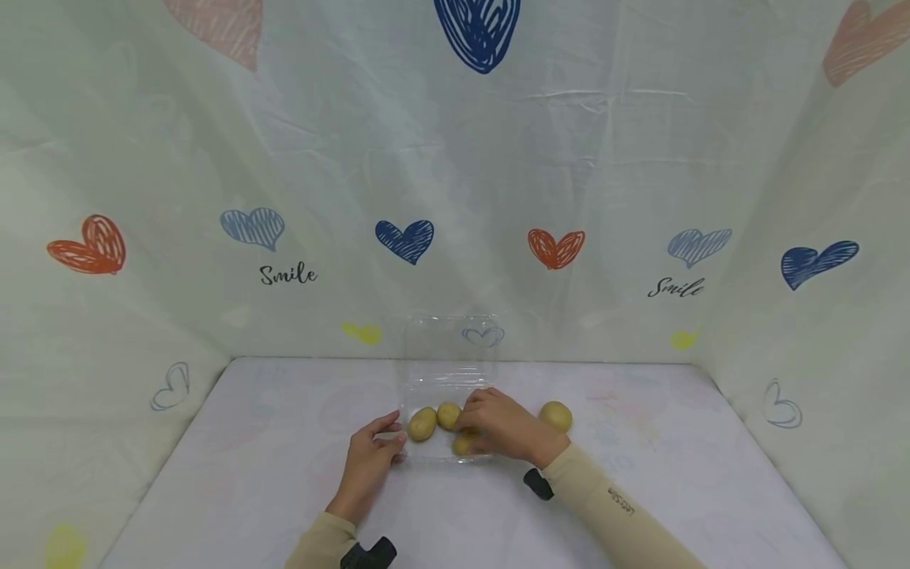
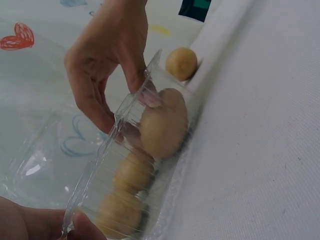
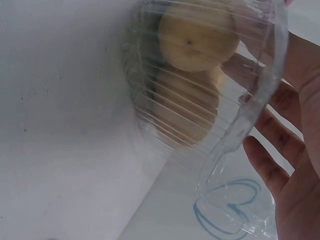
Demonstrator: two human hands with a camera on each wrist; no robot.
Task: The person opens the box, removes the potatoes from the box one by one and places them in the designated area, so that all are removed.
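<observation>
A clear plastic box [image 1: 435, 457] with its lid [image 1: 449, 340] raised at the back holds several yellow potatoes [image 1: 422, 424]. At the box's left side, my left hand [image 1: 371, 466] pinches the rim between thumb and fingers, as the left wrist view shows. My right hand [image 1: 506, 427] reaches over the right side into the box, thumb and fingers around a potato [image 2: 164, 125] near that end. In the right wrist view, a potato [image 3: 197, 37] shows through the ribbed wall close to the right fingers. Part of the box is hidden by this hand.
One more potato [image 1: 555, 416] lies on the white table [image 1: 640, 474] outside the box, just behind the right wrist. A pale curtain [image 1: 604, 158] printed with hearts hangs behind the table and along both sides.
</observation>
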